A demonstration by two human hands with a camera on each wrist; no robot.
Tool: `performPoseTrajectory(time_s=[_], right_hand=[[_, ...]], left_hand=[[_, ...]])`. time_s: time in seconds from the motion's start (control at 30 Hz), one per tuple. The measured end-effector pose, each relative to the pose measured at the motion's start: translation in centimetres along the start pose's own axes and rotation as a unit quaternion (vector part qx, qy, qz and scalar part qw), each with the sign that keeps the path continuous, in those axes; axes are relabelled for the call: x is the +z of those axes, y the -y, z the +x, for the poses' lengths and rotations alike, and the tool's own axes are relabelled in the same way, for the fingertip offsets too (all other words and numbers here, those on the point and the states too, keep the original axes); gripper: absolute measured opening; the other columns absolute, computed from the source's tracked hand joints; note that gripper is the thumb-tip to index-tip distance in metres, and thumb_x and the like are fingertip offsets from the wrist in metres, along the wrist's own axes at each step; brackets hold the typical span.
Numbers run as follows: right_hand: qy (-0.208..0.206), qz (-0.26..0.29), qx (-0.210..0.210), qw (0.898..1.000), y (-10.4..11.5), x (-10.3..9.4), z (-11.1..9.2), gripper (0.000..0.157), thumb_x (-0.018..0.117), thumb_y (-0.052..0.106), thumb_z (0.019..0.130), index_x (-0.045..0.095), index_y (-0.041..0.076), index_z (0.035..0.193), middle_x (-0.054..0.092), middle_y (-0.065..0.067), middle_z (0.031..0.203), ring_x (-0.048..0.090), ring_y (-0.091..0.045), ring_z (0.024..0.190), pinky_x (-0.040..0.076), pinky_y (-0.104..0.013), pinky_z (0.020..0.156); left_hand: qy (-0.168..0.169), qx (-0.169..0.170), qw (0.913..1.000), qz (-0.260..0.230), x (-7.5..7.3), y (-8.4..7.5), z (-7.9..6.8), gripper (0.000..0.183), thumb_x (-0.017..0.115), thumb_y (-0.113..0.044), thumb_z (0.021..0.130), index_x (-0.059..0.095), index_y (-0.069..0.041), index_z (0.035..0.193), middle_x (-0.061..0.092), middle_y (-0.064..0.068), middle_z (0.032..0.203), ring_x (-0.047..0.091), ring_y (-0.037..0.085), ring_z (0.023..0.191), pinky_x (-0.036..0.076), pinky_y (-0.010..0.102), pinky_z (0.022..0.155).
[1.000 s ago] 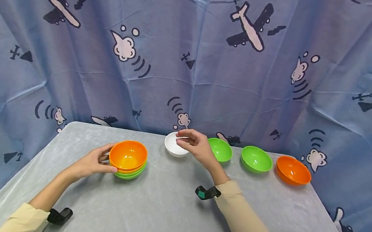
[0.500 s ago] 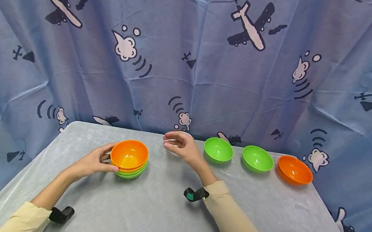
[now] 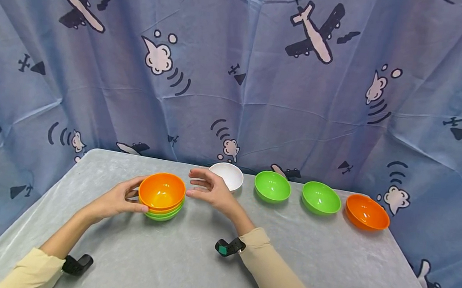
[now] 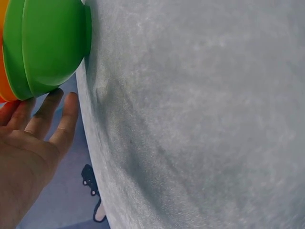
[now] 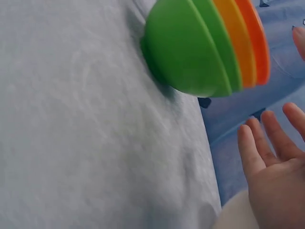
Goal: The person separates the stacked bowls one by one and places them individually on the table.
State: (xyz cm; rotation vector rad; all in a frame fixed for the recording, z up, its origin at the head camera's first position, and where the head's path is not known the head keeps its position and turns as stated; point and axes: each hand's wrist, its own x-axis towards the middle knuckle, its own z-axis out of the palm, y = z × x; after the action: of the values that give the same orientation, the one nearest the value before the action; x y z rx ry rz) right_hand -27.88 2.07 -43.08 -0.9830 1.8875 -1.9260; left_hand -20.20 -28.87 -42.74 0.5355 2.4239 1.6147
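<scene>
A stack of bowls (image 3: pixel 162 192), orange ones on top of green ones, stands upright on the grey-covered table. My left hand (image 3: pixel 118 202) holds the stack's left side, thumb at the front and fingers toward the back. In the left wrist view, fingertips of the left hand (image 4: pixel 33 138) meet the bowls' side by the green bowl (image 4: pixel 50 45). To the stack's right, my right hand (image 3: pixel 214 192) hovers with spread, slightly bent fingers and holds nothing. The right wrist view shows a gap between that right hand (image 5: pixel 281 167) and the stacked bowls (image 5: pixel 190 47).
A white bowl (image 3: pixel 230 175) stands behind my right hand, partly covered by it. Rightward along the back edge follow a green bowl (image 3: pixel 272 187), another green bowl (image 3: pixel 321 198) and an orange bowl (image 3: pixel 367 213). A patterned blue curtain (image 3: pixel 205 67) hangs behind the table (image 3: pixel 153 261).
My right hand has moved left, from in front of the white bowl toward the stack, uncovering most of that bowl. My left hand and the stack have stayed put.
</scene>
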Motion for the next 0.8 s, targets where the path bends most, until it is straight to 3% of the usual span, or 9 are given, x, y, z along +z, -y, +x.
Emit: performPoseTrajectory(time_s=[0.13,0.3,0.5,0.8], right_hand=[[0.024,0.005,0.026,0.999,-0.6,0.7,0.2,0.073,0.076,-0.005,0.088,0.04,-0.002,0.151,0.044,-0.027,0.149,0.045,-0.044,0.135,0.039,-0.052,0.109],[0.036,-0.013,0.05,0.998,-1.2,1.5,0.4,0.078,0.079,-0.001,0.087,0.039,0.005,0.154,0.043,-0.02,0.152,0.047,-0.031,0.135,0.042,-0.042,0.108],[0.034,-0.026,0.051,0.998,-1.7,2.4,0.8,0.081,0.082,-0.001,0.083,0.041,0.008,0.153,0.046,-0.011,0.15,0.05,-0.023,0.132,0.045,-0.033,0.104],[0.048,-0.051,0.035,0.997,-1.7,3.5,1.4,0.091,0.085,0.005,0.079,0.035,0.003,0.156,0.052,-0.003,0.143,0.052,-0.015,0.126,0.044,-0.033,0.106]], left_hand=[[0.001,-0.004,1.0,0.003,0.0,-0.1,0.0,0.084,0.08,-0.016,0.091,0.031,0.002,0.156,0.036,0.026,0.155,0.044,0.048,0.135,0.038,0.059,0.107],[0.001,-0.004,1.0,0.0,0.0,-0.1,0.0,0.084,0.08,-0.015,0.09,0.031,0.002,0.156,0.037,0.025,0.155,0.044,0.048,0.134,0.038,0.058,0.107],[-0.001,-0.006,1.0,-0.002,0.0,0.0,-0.1,0.084,0.08,-0.016,0.09,0.03,0.002,0.156,0.035,0.025,0.156,0.044,0.047,0.135,0.039,0.057,0.107],[-0.002,0.004,1.0,0.002,0.1,-0.2,0.0,0.082,0.079,-0.014,0.091,0.031,0.002,0.155,0.037,0.025,0.154,0.046,0.047,0.133,0.04,0.058,0.106]])
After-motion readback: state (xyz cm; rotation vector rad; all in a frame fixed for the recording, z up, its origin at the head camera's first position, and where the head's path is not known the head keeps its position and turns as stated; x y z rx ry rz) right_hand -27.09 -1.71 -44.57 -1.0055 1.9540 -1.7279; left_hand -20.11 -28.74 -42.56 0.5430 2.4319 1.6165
